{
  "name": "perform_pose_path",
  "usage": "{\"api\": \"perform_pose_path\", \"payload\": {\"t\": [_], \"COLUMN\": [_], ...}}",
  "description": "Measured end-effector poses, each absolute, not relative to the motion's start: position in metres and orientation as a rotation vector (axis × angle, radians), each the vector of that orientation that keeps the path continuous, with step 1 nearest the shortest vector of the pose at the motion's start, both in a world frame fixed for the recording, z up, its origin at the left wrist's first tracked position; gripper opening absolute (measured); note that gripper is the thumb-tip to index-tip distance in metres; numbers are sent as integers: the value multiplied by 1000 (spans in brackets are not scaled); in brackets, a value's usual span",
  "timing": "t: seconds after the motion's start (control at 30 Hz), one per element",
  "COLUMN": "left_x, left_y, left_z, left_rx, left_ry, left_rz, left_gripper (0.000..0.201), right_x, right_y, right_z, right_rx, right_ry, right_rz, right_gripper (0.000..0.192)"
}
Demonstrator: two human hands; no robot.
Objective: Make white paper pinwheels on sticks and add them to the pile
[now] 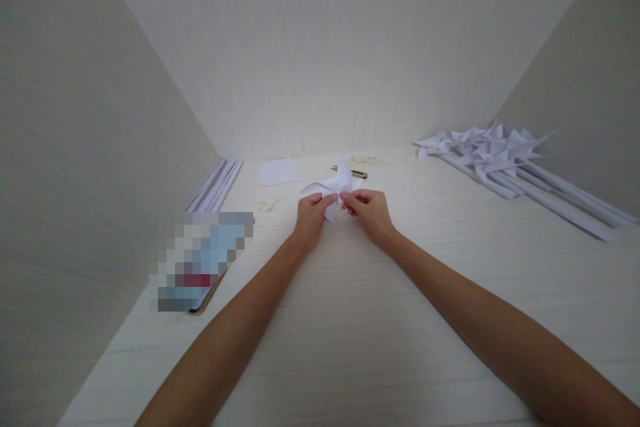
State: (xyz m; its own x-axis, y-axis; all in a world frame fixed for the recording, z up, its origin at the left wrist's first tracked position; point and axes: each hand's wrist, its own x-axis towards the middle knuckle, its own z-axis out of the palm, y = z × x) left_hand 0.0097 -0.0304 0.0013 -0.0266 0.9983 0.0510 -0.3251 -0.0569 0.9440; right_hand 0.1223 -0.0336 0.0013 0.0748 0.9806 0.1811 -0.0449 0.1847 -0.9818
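Note:
Both of my hands meet at the middle of a pale wooden table [350, 320]. My left hand [311, 220] and my right hand [369, 212] pinch a folded white paper pinwheel head [334, 187] between their fingertips, holding it just above the tabletop. Its pointed flaps stick up and out to the left.
A pile of finished white paper pinwheels on paper sticks [505, 160] lies at the back right. A small white paper square [278, 171], a metal tool [356, 173] and several rolled paper sticks [216, 185] lie at the back. A blurred flat object [200, 260] rests at left. Walls close in on three sides.

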Motion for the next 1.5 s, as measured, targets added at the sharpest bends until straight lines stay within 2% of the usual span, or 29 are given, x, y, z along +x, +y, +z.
{"api": "perform_pose_path", "payload": {"t": [0.63,0.93,1.1,1.3,1.5], "left_x": [11,10,5,4,-5], "left_y": [-30,-30,-25,-31,-42], "left_z": [0,1,1,12,12], "left_rx": [953,997,850,741,873], "left_ry": [954,1095,998,802,557], "left_rz": [1401,1529,1596,1362,858], "left_gripper": [11,18,22,15,20], "right_x": [122,120,125,138,132], "right_y": [-36,-38,-38,-30,-25], "right_z": [2,7,10,7,0], "right_rx": [-1073,-1060,-990,-971,-1085], "right_ry": [-1263,-1306,-1088,-717,-861], "right_rz": [940,945,934,848,862], "right_gripper": [22,20,22,13,12]}}
